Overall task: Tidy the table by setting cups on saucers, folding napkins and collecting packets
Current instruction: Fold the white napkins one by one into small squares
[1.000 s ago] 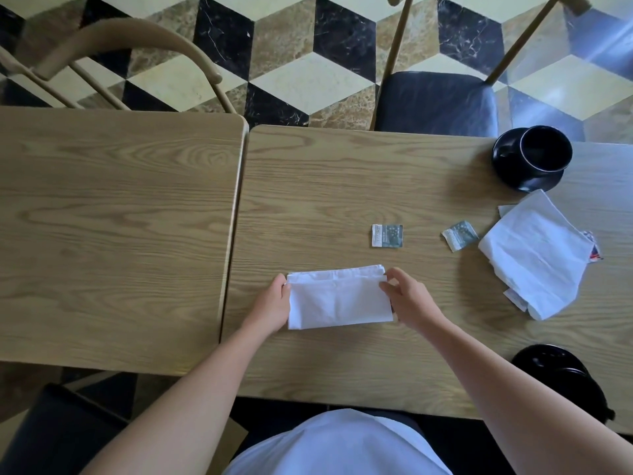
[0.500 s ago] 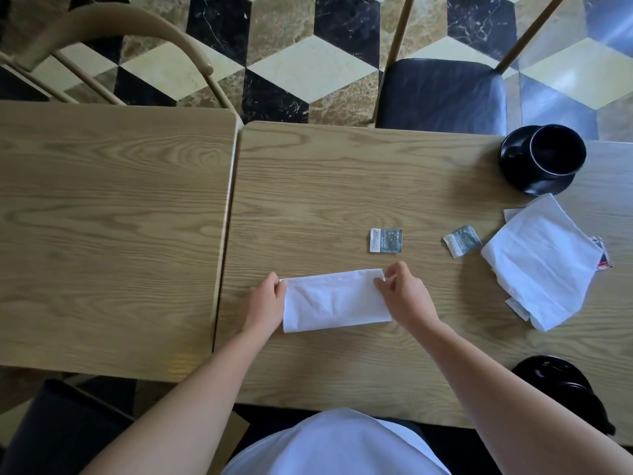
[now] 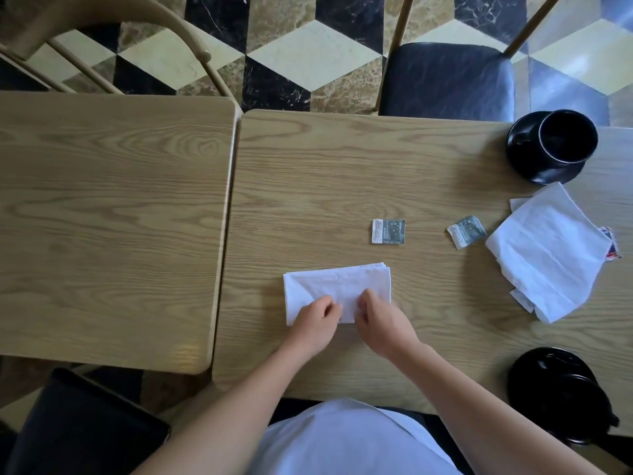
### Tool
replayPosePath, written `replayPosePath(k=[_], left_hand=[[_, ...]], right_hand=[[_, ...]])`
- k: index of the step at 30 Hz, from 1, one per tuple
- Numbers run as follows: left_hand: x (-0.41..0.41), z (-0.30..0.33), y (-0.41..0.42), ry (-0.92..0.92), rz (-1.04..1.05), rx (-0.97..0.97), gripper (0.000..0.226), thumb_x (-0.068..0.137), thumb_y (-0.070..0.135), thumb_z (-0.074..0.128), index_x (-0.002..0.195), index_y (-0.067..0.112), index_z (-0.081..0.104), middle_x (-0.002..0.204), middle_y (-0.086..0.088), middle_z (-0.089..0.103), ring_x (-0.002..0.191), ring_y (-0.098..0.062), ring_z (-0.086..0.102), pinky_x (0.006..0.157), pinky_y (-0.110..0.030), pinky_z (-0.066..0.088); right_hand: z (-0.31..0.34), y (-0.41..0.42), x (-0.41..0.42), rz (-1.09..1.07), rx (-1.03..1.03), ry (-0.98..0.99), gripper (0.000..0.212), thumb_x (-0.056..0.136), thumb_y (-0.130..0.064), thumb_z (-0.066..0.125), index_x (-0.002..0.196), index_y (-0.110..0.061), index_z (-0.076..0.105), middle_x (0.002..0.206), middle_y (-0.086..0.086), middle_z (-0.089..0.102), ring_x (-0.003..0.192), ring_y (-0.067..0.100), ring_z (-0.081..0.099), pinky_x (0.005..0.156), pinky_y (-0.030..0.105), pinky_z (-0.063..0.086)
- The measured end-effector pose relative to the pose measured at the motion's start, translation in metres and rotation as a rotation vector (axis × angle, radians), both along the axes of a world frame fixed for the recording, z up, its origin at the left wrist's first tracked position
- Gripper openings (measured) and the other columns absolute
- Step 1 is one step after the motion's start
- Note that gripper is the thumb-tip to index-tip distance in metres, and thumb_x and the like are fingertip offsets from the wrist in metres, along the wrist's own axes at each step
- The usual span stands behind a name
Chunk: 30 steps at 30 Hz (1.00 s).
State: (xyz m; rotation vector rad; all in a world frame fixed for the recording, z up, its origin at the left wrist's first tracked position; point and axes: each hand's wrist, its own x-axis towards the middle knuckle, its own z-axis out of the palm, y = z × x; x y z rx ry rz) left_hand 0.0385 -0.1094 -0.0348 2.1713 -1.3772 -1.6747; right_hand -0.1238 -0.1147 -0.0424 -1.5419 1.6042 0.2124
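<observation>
A white napkin, folded into a long strip, lies flat on the right wooden table. My left hand and my right hand rest close together on its near edge, fingers curled and pinching the paper. Beyond it lie two small grey packets. A loose heap of white napkins sits at the right, with a red-and-blue packet peeking from under it. A black cup stands on a black saucer at the far right corner. Another black cup on a saucer is at the near right edge.
A second wooden table adjoins on the left, with a narrow gap between the two. A dark-cushioned chair stands beyond the right table, and a wooden chair beyond the left. Another dark seat is at the near left.
Both hands have moved from the napkin's two ends inward to the middle of its near edge. The napkin stays as a folded strip.
</observation>
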Motion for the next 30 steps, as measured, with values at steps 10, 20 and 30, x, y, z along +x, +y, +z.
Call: replayPosePath(k=[10, 20, 30], left_hand=[[0.013, 0.019, 0.009, 0.202, 1.083, 0.348, 0.015, 0.087, 0.01, 0.052, 0.072, 0.009, 0.052, 0.054, -0.005, 0.053, 0.047, -0.021, 0.05, 0.045, -0.026, 0.042], [-0.053, 0.011, 0.026, 0.677, 1.315, 0.556, 0.014, 0.098, 0.009, 0.059, 0.108, 0.0, 0.056, 0.108, -0.019, 0.062, 0.105, -0.03, 0.061, 0.079, -0.033, 0.054], [-0.015, 0.012, 0.022, 0.599, 1.141, 0.316, 0.026, 0.094, 0.01, 0.047, 0.115, 0.001, 0.06, 0.103, -0.019, 0.071, 0.083, -0.028, 0.067, 0.067, -0.034, 0.052]], right_hand=[[0.015, -0.049, -0.017, 0.053, -0.387, 0.116, 0.032, 0.09, -0.028, 0.063, 0.121, -0.018, 0.057, 0.117, 0.002, 0.06, 0.109, 0.028, 0.054, 0.077, 0.037, 0.046], [0.013, -0.096, -0.018, 0.301, -0.066, 0.278, 0.038, 0.088, -0.05, 0.062, 0.114, -0.023, 0.064, 0.122, 0.003, 0.057, 0.124, 0.028, 0.044, 0.098, 0.043, 0.037], [0.032, -0.009, -0.034, -0.243, 0.247, -0.053, 0.025, 0.087, -0.036, 0.067, 0.077, -0.015, 0.062, 0.078, 0.001, 0.062, 0.077, 0.021, 0.061, 0.06, 0.027, 0.047]])
